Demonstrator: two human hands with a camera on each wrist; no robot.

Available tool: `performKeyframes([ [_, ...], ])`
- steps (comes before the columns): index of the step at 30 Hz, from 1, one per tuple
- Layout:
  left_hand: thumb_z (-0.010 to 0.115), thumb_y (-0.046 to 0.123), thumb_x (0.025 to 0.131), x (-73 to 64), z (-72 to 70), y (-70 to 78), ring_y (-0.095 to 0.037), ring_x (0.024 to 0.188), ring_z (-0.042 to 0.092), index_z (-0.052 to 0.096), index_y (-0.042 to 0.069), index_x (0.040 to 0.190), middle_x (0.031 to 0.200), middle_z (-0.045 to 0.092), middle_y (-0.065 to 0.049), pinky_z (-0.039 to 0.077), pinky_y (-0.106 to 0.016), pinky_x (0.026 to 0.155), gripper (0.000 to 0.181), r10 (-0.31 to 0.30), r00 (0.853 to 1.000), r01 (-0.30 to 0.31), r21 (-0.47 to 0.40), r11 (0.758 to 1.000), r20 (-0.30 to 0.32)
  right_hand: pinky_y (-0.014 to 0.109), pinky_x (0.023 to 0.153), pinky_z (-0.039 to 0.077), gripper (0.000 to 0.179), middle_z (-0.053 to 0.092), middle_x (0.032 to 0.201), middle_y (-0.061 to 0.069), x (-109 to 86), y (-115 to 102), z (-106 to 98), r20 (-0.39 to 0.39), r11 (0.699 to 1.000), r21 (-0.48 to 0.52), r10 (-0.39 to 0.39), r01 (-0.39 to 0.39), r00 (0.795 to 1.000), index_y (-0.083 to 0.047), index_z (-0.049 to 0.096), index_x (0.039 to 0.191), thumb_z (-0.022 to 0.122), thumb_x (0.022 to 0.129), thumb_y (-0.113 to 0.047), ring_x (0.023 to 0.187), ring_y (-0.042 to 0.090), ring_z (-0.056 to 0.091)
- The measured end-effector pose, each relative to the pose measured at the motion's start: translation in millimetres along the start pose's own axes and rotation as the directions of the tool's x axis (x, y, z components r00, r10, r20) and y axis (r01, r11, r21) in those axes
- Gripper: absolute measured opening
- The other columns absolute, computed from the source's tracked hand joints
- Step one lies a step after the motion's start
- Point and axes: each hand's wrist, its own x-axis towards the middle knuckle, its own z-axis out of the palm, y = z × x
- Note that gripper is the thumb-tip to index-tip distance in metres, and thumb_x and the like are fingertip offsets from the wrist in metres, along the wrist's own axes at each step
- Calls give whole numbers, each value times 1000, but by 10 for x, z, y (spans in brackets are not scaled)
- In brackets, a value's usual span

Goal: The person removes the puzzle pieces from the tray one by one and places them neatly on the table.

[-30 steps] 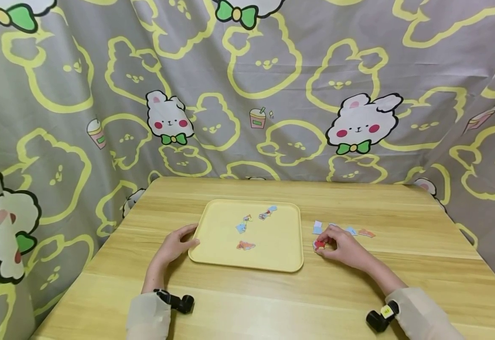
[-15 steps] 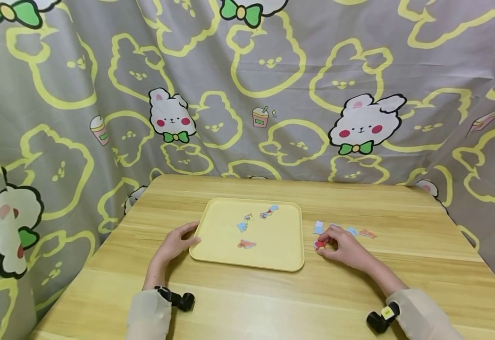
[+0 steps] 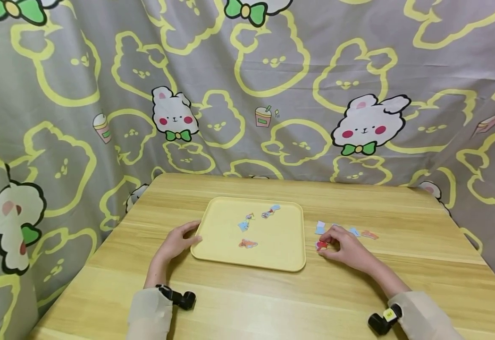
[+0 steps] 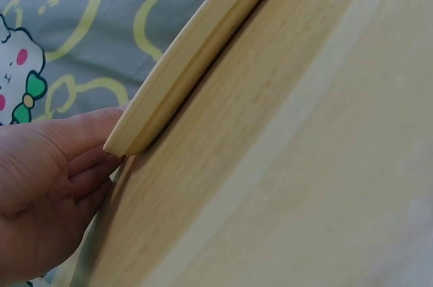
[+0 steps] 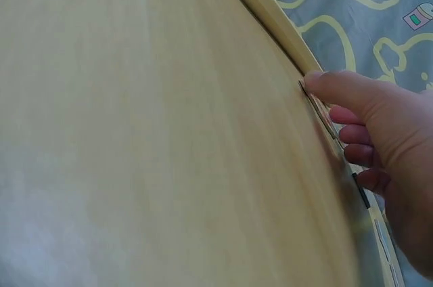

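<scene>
My left hand grips the left rim of a yellow tray, its thumb on the edge, as the left wrist view shows too. On the tray lie an orange puzzle piece, a pair of joined-looking blue and yellow pieces, and a blue and red pair. Right of the tray, my right hand pinches a small red puzzle piece at the table surface. In the right wrist view the piece appears edge-on at the thumb tip.
Beyond the right hand lie more flat pieces: a white and blue one, a blue one and an orange one. One more is partly hidden by the hand. A patterned curtain hangs behind the wooden table.
The head view has shifted slightly. Both hands stay in place, the left at the tray and the right at the red puzzle piece.
</scene>
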Motion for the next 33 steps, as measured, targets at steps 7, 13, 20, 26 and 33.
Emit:
performKeyframes([
  [7,66,22,94,7,-14,-13,-40,145,33,46,6,146,152,44,-19,26,-55,121,58,1,1000,-2,-10,1000,-8,21,64,46,27,58,87,-3,96,-27,23,-49,1000,-24,-18,17,999,-10,71,99,84,76,-18,77,7,49],
  [13,66,22,94,12,-5,-22,-40,145,33,47,8,145,152,44,-18,27,-55,121,57,2,1000,-2,-8,1000,-11,22,69,51,29,61,90,-1,228,-44,84,-64,998,-44,-51,48,997,-8,70,100,84,76,-16,81,9,55],
  [20,67,20,93,1,8,-10,-39,145,34,48,8,145,151,45,-17,27,-55,121,56,1,1000,-1,-9,1000,-22,27,69,54,31,61,92,1,373,-98,165,-43,998,-31,-50,48,998,-6,70,104,83,78,-19,83,13,57],
  [26,67,21,93,3,21,-20,-38,144,35,49,9,144,151,46,-16,28,-54,121,56,6,1000,-6,0,1000,-24,25,65,50,33,59,88,2,490,-139,243,-30,999,-15,-49,48,998,-4,70,104,83,77,-20,80,14,54],
  [33,68,21,92,7,4,-29,-38,144,36,50,9,144,150,48,-16,28,-54,121,56,11,999,-12,-6,1000,-35,26,71,50,33,58,91,1,633,-179,291,19,1000,-10,-16,16,1000,-6,69,107,80,81,-24,84,12,53],
])
